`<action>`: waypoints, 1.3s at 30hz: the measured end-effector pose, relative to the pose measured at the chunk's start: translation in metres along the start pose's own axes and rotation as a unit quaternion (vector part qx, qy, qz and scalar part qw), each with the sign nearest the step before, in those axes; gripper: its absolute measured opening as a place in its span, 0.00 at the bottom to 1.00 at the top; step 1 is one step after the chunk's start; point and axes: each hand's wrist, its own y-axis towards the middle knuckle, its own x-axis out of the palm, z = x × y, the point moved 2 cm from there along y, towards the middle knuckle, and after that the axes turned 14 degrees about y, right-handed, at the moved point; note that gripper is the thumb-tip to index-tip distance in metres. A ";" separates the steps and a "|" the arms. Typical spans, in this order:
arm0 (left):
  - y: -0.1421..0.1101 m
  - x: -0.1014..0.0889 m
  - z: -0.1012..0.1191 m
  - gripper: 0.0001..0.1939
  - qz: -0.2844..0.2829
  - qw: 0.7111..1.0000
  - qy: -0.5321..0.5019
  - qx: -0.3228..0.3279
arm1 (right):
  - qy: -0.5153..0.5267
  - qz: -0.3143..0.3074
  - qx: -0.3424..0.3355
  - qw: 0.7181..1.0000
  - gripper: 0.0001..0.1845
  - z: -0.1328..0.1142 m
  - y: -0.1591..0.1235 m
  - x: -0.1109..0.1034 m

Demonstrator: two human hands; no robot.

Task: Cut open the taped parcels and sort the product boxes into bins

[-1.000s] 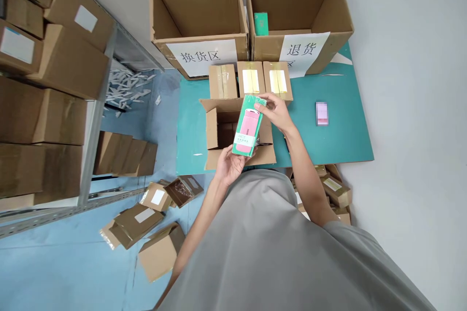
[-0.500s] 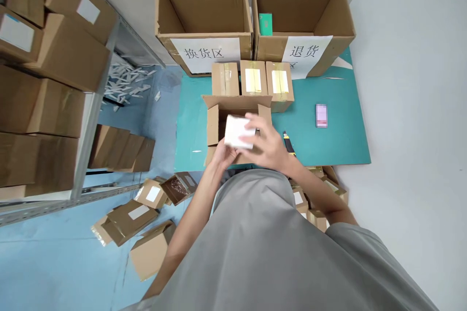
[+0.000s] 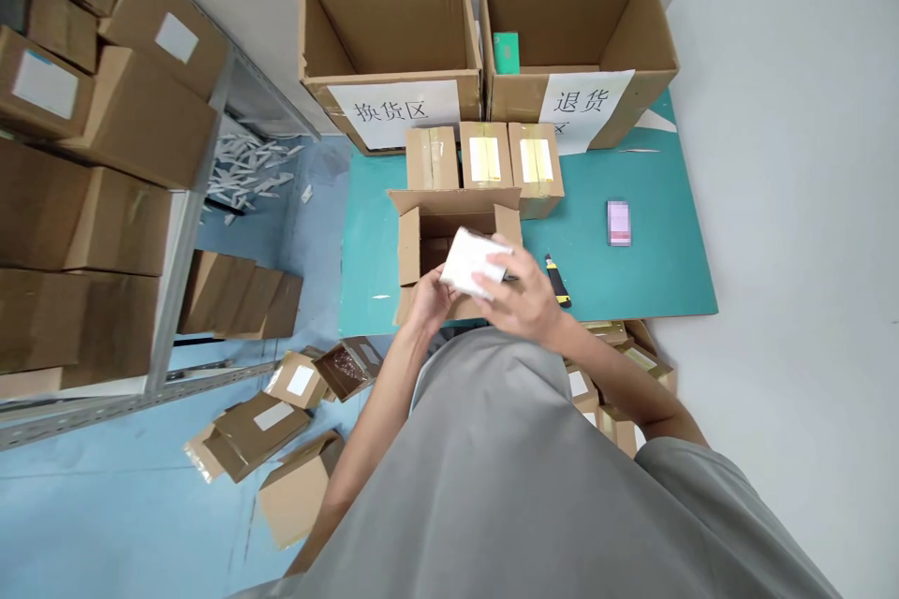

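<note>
A small white box [image 3: 469, 262], slightly blurred, is tilted between my two hands. My right hand [image 3: 521, 292] grips it from the right side, fingers spread over its face. On its lower left, my left hand [image 3: 430, 299] supports it with curled fingers, partly hidden behind it. Directly beneath is an open cardboard carton [image 3: 410, 248] with its flaps folded out; my hands cover much of its inside. A black and yellow utility knife [image 3: 557, 281] lies on the green tabletop [image 3: 632, 285], right of my right hand.
Three taped cartons [image 3: 484, 157] stand behind the open one. Two large cardboard bins with paper signs [image 3: 397, 112] line the back; a green box [image 3: 506, 53] sits in the right bin. A phone [image 3: 619, 223] lies on the right. Shelved boxes [image 3: 140, 117] rise at left; cartons [image 3: 257, 426] litter the floor.
The white box has turned and tilted in my hands and shifted slightly right. Both hands have moved a little to the right with it.
</note>
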 end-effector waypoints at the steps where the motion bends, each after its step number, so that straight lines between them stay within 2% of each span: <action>1: -0.004 0.002 -0.002 0.23 0.009 1.000 0.009 -0.001 | -0.024 0.050 -0.017 0.998 0.16 0.006 0.008 -0.011; 3: -0.012 0.007 -0.003 0.32 0.014 0.999 0.037 0.012 | -0.060 0.140 -0.030 0.988 0.21 0.019 0.026 -0.033; 5: -0.020 0.013 0.000 0.40 -0.002 0.995 0.087 0.056 | -0.071 0.191 -0.016 0.979 0.25 0.034 0.042 -0.052; 8: -0.026 0.021 0.017 0.39 0.024 0.967 0.182 0.177 | -0.031 0.211 0.031 0.976 0.30 0.058 0.062 -0.070; 11: -0.029 0.025 0.048 0.32 0.106 0.911 0.260 0.301 | 0.044 0.204 0.108 0.972 0.36 0.079 0.068 -0.069; 14: -0.031 0.034 0.087 0.31 0.135 0.861 0.305 0.383 | 0.144 0.178 0.231 0.946 0.41 0.092 0.057 -0.048; 15: -0.031 0.038 0.101 0.32 0.134 0.846 0.319 0.405 | 0.186 0.164 0.282 0.927 0.41 0.094 0.050 -0.037; 17: -0.028 0.047 0.127 0.32 0.126 0.815 0.357 0.438 | 0.275 0.124 0.387 0.871 0.40 0.092 0.033 -0.013; 20: -0.007 0.061 0.153 0.27 0.094 0.782 0.420 0.450 | 0.397 0.056 0.508 0.762 0.38 0.081 0.005 0.021; 22: 0.015 0.066 0.159 0.25 0.061 0.786 0.438 0.433 | 0.466 0.027 0.557 0.687 0.37 0.072 -0.011 0.037; 24: 0.037 0.068 0.157 0.28 0.028 0.805 0.438 0.399 | 0.520 0.017 0.586 0.621 0.37 0.064 -0.024 0.047; 25: 0.046 0.067 0.154 0.30 0.013 0.815 0.436 0.381 | 0.541 0.016 0.594 0.595 0.37 0.061 -0.029 0.050; 27: 0.054 0.064 0.146 0.32 -0.012 0.830 0.434 0.351 | 0.572 0.021 0.599 0.561 0.37 0.057 -0.035 0.051; 29: 0.047 0.061 0.140 0.33 -0.028 0.834 0.432 0.341 | 0.589 0.040 0.592 0.549 0.37 0.057 -0.035 0.048; 32: 0.016 0.058 0.135 0.34 -0.036 0.835 0.423 0.351 | 0.596 0.098 0.568 0.559 0.35 0.059 -0.027 0.035; 36: -0.030 0.058 0.127 0.39 -0.034 0.841 0.422 0.337 | 0.583 0.165 0.516 0.606 0.31 0.065 -0.005 0.015; 39: -0.053 0.066 0.113 0.44 -0.001 0.820 0.465 0.333 | 0.574 0.174 0.479 0.641 0.30 0.069 0.015 0.007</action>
